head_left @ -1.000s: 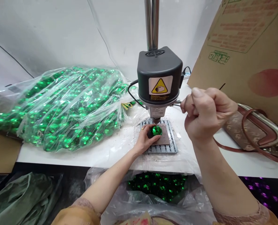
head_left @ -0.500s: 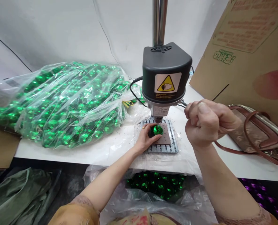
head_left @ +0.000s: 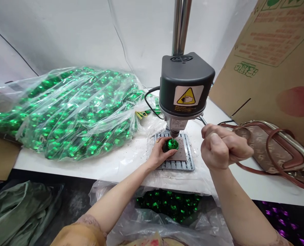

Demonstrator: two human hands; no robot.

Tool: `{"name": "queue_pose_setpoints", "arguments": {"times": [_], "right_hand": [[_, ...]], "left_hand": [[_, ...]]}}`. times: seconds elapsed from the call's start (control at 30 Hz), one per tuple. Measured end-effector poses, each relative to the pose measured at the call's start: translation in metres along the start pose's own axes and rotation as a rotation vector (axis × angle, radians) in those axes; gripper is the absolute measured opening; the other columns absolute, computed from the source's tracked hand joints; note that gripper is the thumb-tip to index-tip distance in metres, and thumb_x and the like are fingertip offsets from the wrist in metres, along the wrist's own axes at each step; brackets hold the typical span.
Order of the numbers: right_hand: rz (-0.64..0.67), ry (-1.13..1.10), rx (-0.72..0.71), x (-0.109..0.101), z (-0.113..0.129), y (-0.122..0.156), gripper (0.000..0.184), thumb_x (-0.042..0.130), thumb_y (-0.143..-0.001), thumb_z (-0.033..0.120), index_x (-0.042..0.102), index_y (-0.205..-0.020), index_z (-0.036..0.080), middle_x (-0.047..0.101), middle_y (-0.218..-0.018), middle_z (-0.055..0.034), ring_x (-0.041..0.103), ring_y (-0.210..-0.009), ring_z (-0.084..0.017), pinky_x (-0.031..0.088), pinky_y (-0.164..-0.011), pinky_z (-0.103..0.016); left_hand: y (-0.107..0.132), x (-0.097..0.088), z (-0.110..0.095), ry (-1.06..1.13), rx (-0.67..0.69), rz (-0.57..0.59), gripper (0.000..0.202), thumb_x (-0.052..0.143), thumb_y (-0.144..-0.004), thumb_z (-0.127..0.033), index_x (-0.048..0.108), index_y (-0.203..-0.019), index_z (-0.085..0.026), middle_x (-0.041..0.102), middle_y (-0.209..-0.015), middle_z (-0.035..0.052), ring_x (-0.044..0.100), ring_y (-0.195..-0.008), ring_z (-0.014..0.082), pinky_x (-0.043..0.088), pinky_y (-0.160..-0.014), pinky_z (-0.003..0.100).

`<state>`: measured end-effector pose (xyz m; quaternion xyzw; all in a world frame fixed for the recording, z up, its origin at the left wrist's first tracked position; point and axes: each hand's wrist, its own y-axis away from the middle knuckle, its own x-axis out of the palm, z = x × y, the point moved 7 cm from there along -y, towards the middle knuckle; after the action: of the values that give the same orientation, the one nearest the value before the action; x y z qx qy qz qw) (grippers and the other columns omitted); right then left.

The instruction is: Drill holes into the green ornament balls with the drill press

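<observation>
My left hand is closed round the side of a shiny green faceted ball, thumb and fingers on either side. The ball sits on a brown pad on the slotted metal base plate of a small drill press. Straight above it is the chuck, with the bit down at the ball's top; whether it has entered cannot be made out. Wrapped in a fist, my right hand grips the press's feed lever, whose end is hidden in the palm.
A large clear bag of green balls fills the left of the table. On the right are a handbag and a cardboard box. An open bag of green balls is below the table edge. Dark specks lie round the base.
My right hand has come down with the lever, and the chuck is lower over the ball. My left hand keeps its hold on the ball. The view has shifted slightly.
</observation>
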<state>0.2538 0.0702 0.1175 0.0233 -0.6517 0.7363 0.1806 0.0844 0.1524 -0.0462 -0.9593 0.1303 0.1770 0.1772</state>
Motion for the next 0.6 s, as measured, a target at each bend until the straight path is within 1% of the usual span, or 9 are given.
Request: {"name": "queue_pose_setpoints", "arguments": {"times": [0.1,0.2,0.23,0.27,0.33,0.37,0.4,0.5,0.6], "right_hand": [[0.008,0.003,0.012,0.001,0.001,0.003,0.042,0.055,-0.077,0.003,0.024,-0.054,0.017,0.030,-0.052,0.0074,0.030,-0.042,-0.001,0.034,-0.046,-0.025],[-0.056,0.010,0.072,0.005,0.002,-0.012,0.045,0.057,-0.079,0.006,0.023,-0.052,0.017,0.028,-0.049,0.0074,0.029,-0.041,-0.002,0.032,-0.044,-0.024],[-0.110,0.023,0.126,0.006,0.001,-0.020,0.046,0.058,-0.080,0.008,0.023,-0.051,0.017,0.029,-0.048,0.0071,0.031,-0.041,-0.003,0.030,-0.043,-0.023],[-0.167,0.044,0.225,0.007,-0.004,-0.029,0.046,0.058,-0.081,0.010,0.025,-0.050,0.018,0.029,-0.046,0.0071,0.030,-0.040,-0.003,0.028,-0.041,-0.024],[-0.215,0.089,0.429,0.011,-0.014,-0.045,0.044,0.062,-0.079,0.011,0.032,-0.048,0.020,0.033,-0.042,0.0077,0.032,-0.037,-0.005,0.028,-0.039,-0.026],[-0.237,0.089,0.477,0.013,-0.017,-0.053,0.042,0.063,-0.078,0.011,0.035,-0.048,0.020,0.034,-0.040,0.0081,0.031,-0.036,-0.005,0.027,-0.038,-0.026],[-0.228,0.081,0.536,0.016,-0.021,-0.059,0.041,0.063,-0.078,0.012,0.036,-0.047,0.020,0.035,-0.039,0.0081,0.032,-0.036,-0.005,0.026,-0.038,-0.026],[-0.213,0.068,0.625,0.020,-0.028,-0.069,0.040,0.063,-0.077,0.013,0.038,-0.046,0.021,0.036,-0.038,0.0086,0.032,-0.034,-0.005,0.025,-0.037,-0.027],[-0.211,0.062,0.635,0.020,-0.029,-0.069,0.040,0.063,-0.077,0.014,0.038,-0.046,0.021,0.035,-0.038,0.0090,0.030,-0.034,-0.005,0.024,-0.036,-0.027]], "left_hand": [[0.000,0.000,0.001,-0.001,0.003,-0.003,0.050,0.081,-0.078,-0.039,0.063,-0.122,-0.023,0.061,-0.116,0.0076,0.060,-0.111,0.0254,0.049,-0.098,0.040],[0.001,0.000,0.002,-0.005,-0.005,-0.002,0.050,0.081,-0.077,-0.039,0.063,-0.121,-0.024,0.063,-0.116,0.0073,0.060,-0.111,0.0254,0.049,-0.098,0.040],[0.001,0.000,0.002,-0.010,-0.010,-0.002,0.049,0.081,-0.078,-0.039,0.063,-0.121,-0.023,0.063,-0.116,0.0073,0.060,-0.111,0.0254,0.049,-0.098,0.040],[0.001,0.000,0.002,-0.014,-0.015,0.000,0.049,0.081,-0.078,-0.038,0.062,-0.121,-0.023,0.063,-0.116,0.0074,0.060,-0.111,0.0254,0.049,-0.099,0.041],[0.001,0.000,0.000,-0.010,-0.030,0.006,0.049,0.080,-0.078,-0.038,0.062,-0.120,-0.023,0.064,-0.117,0.0076,0.060,-0.111,0.0256,0.048,-0.099,0.042],[0.002,0.000,-0.001,-0.001,-0.043,0.003,0.048,0.080,-0.078,-0.038,0.062,-0.120,-0.023,0.065,-0.117,0.0077,0.061,-0.111,0.0256,0.049,-0.099,0.042],[0.002,0.000,-0.002,0.009,-0.059,-0.006,0.047,0.080,-0.078,-0.037,0.061,-0.119,-0.023,0.065,-0.117,0.0078,0.061,-0.111,0.0257,0.049,-0.098,0.042],[0.007,-0.006,-0.007,0.031,-0.099,-0.090,0.044,0.080,-0.078,-0.035,0.061,-0.115,-0.022,0.066,-0.116,0.0079,0.063,-0.109,0.0251,0.050,-0.096,0.041],[0.017,-0.016,-0.011,0.030,-0.091,-0.189,0.044,0.081,-0.076,-0.036,0.059,-0.112,-0.022,0.066,-0.111,0.0066,0.064,-0.104,0.0230,0.051,-0.092,0.038]]}}
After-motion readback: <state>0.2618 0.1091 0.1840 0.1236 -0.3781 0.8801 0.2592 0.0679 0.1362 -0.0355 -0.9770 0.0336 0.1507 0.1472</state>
